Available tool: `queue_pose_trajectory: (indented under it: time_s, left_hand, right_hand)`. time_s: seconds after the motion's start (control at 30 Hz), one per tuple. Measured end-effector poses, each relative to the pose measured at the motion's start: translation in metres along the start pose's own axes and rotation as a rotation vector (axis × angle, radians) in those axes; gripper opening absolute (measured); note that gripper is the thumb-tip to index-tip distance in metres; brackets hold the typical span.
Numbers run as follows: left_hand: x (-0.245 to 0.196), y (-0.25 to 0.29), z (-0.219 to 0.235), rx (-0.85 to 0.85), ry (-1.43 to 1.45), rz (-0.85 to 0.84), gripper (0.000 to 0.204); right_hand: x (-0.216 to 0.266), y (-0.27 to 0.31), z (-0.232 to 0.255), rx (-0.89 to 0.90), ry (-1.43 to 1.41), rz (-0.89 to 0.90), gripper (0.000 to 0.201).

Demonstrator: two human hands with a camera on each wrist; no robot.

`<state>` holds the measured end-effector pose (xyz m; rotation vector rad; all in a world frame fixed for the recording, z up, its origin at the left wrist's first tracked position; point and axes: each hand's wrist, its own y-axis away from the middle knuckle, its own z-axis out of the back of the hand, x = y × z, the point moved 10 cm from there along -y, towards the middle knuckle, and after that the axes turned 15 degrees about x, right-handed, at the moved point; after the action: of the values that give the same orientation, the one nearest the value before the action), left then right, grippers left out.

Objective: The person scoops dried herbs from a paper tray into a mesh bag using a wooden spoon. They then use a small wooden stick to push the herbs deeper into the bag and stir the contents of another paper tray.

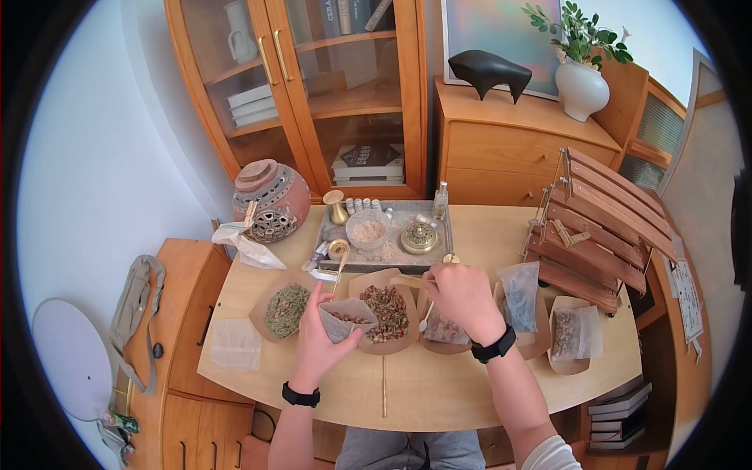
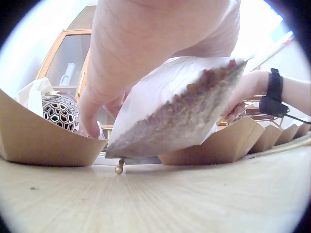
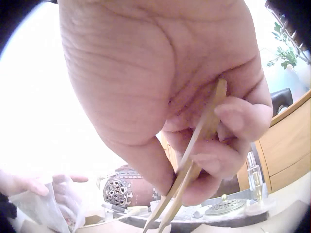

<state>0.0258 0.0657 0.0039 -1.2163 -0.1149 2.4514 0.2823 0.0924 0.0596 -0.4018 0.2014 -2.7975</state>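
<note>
My left hand (image 1: 315,335) holds a translucent sachet (image 1: 345,321) by its sides, mouth facing up. Dried reddish and green bits fill part of it, showing through the sachet wall (image 2: 180,107) in the left wrist view. Curled fingers of my right hand (image 1: 468,298) grip a pair of wooden tweezers (image 3: 194,145), whose two prongs point down. In the head view the tweezers (image 1: 405,281) reach left, over the far edge of a paper tray (image 1: 403,345) of mixed dried petals (image 1: 384,312). Just left of the sachet, another paper tray (image 1: 261,325) holds green dried herbs (image 1: 287,310).
Farther right, paper trays hold bagged material, including a blue sachet (image 1: 520,294) and a brown-filled one (image 1: 570,333). Behind them, a grey tray (image 1: 462,262) bears a glass bowl (image 1: 368,229) and a brass burner (image 1: 419,238). A wooden rack (image 1: 595,235) stands right; a brass stick (image 1: 385,388) lies in front.
</note>
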Motion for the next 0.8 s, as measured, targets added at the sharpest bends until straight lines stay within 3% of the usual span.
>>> queue_pose_trajectory:
  time_s: [0.23,0.8]
  left_hand:
    - [0.002,0.0,0.0,0.011,0.042,0.025,0.108]
    - [0.001,-0.001,-0.001,0.015,0.018,0.024,0.109]
  right_hand:
    - [0.003,-0.005,-0.021,0.047,0.037,0.013,0.017]
    - [-0.003,-0.002,-0.014,0.134,-0.021,-0.038,0.015]
